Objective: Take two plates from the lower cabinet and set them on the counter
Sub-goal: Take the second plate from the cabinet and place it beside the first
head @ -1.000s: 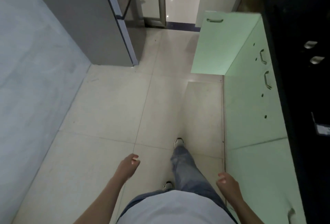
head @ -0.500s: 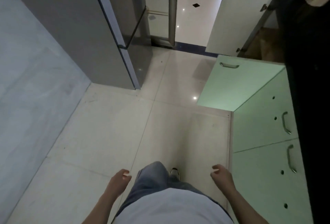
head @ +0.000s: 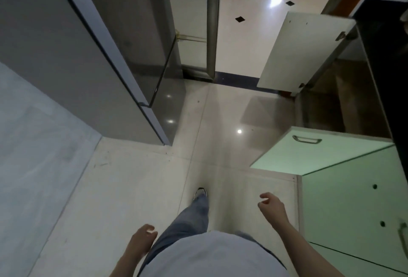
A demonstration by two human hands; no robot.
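Green cabinet door stands open; plates unseen. Left hand, right hand loose, empty. Plates likely heavy, brittle, slick: grip rims.

Left hand low at the left of the torso, empty, fingers loosely curled, thumb side up, forearm bare and running down to the frame's bottom edge. Right hand held farther forward and higher in view, empty, fingers half curled and spread a little, palm facing inward; bare forearm angles back to the lower right. Hands well apart, touching nothing. One jeans-clad leg extended forward between them, shoe at its tip.
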